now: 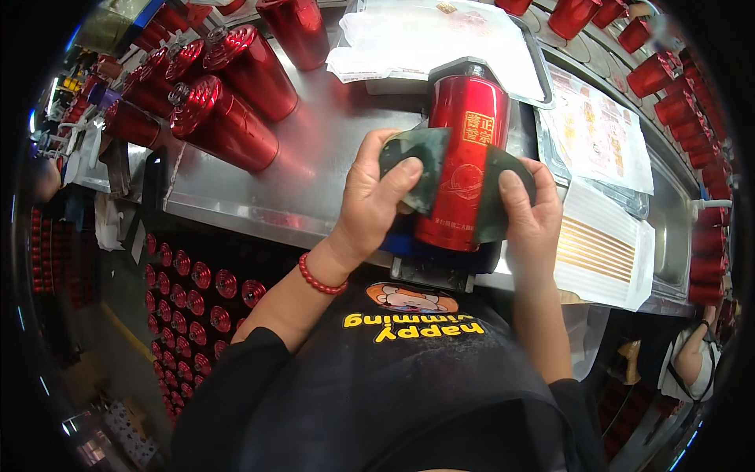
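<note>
A shiny red bottle [460,177] with gold lettering and a faint gold line drawing lies in a dark holder, its neck pointing away from me. My left hand [373,193] is closed on a dark green, flat, flexible scraper [429,148], thumb on top, at the bottle's left side. On the other side my right hand [536,206] grips a second dark green scraper [494,185]. The inner edges of both scrapers overlap the bottle's sides. Whether they press on it cannot be made out. My fingers beneath the scrapers are mostly hidden.
Several red bottles [224,126] stand at left on the metal bench [314,157]. Beyond the holder is a metal tray [539,75] with white sheets [417,39]. Printed sheets [602,126] and a gold-striped sheet [602,248] lie at right. Below left are rows of red bottles [200,275]. Another person [692,362] is at far right.
</note>
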A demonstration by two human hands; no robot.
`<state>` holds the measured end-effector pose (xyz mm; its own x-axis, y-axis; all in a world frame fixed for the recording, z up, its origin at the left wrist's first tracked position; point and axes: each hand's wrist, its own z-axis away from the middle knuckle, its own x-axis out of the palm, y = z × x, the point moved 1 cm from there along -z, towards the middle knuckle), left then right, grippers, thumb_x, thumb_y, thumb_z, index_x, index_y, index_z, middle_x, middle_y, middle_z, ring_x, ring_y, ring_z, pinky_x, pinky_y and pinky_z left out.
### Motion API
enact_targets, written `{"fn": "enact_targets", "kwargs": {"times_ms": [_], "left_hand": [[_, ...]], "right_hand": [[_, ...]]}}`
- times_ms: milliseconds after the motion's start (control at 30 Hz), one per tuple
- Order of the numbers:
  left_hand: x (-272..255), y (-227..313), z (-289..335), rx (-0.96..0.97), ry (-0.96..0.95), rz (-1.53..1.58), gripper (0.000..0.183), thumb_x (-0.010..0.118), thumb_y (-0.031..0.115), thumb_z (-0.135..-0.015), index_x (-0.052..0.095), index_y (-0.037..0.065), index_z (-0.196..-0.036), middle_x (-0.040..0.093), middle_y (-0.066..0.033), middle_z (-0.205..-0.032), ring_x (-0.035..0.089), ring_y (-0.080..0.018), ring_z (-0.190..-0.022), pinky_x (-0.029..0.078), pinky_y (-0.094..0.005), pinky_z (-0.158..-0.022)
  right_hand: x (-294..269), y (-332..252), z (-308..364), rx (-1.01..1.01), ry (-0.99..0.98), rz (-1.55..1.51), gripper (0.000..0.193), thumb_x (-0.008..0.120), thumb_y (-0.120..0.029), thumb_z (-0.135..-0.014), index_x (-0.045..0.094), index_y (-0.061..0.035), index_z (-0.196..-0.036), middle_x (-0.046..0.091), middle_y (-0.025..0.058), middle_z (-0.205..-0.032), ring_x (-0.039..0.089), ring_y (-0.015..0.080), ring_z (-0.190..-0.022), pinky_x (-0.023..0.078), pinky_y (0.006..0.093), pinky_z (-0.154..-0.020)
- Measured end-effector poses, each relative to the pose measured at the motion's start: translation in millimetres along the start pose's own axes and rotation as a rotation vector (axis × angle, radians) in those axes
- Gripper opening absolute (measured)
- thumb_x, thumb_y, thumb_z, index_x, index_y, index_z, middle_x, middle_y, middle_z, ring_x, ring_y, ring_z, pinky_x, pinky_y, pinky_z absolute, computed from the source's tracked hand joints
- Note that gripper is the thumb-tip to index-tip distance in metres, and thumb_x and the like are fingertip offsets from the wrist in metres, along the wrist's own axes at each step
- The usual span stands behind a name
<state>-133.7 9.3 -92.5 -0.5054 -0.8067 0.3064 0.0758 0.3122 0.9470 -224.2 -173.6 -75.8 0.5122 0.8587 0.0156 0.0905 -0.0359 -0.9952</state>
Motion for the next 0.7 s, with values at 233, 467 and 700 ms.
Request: {"fn": "enact_targets", "kwargs": {"times_ms": [233, 467, 700], "left_hand": [[-42, -21, -2, -0.017, 0.056, -0.242, 0.027, 0.063, 0.018, -0.102, 0.054, 0.003, -0.123, 0.063, 0.0008, -0.102, 0.055, -0.0046, -0.09, 0.05, -0.0234, -0.08], [-28, 2, -49, 0.813, -0.049, -1.015, 0.061, 0.052, 0.051, -0.104, 0.048, 0.01, -0.15, 0.067, -0.0137, -0.13, 0.052, -0.0325, -0.126, 0.037, -0.0416, -0.109], [32, 32, -18, 0.928, -0.757, -1.311, 0.048, 0.05, 0.064, -0.097, 0.072, 0.027, -0.12, 0.074, 0.0024, -0.108, 0.045, -0.0218, -0.139, 0.004, -0.0561, -0.123]], "right_hand": [[5, -37, 15, -0.934, -0.296, 0.848, 0.029, 0.076, -0.011, -0.075, 0.072, -0.015, -0.104, 0.055, 0.0008, -0.088, 0.052, 0.0206, -0.078, 0.037, 0.0381, -0.079], [-16, -41, 45, -0.802, -0.502, 0.652, 0.029, 0.078, -0.011, -0.066, 0.072, -0.0094, -0.095, 0.054, 0.0024, -0.085, 0.051, 0.0202, -0.074, 0.04, 0.0359, -0.069], [-88, -31, 65, -0.344, -0.081, 0.457, 0.026, 0.066, 0.002, -0.092, 0.066, 0.0032, -0.118, 0.071, 0.0176, -0.109, 0.07, 0.0299, -0.099, 0.054, 0.0337, -0.088]]}}
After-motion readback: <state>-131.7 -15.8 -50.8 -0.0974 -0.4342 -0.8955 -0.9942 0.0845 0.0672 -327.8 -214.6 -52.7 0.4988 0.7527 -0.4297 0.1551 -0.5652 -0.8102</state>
